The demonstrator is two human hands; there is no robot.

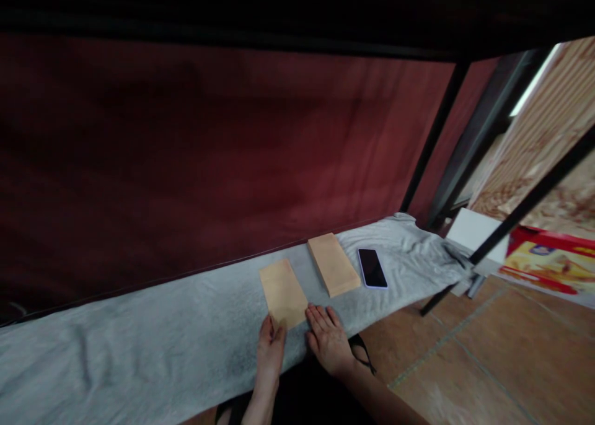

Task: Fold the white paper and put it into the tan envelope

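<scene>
A flat brown paper envelope (284,292) lies on the grey cloth right in front of me. My left hand (271,346) pinches its near left corner, the thumb on top and the fingers at the edge. Beside its near right corner rests my right hand (329,343), palm down with fingers stretched out, the fingertips at the paper's edge. To the right sits a neat stack of similar brown envelopes (333,264), apart from both hands. A phone (372,268) with a dark screen and a pale purple case lies right of the stack.
Grey cloth (153,332) covers the long narrow shelf, bunched at its right end. Dark metal posts (437,134) and an upper shelf frame it, with a dark red sheet (242,152) behind. A red and yellow box (553,264) stands right, above the tiled floor (465,357).
</scene>
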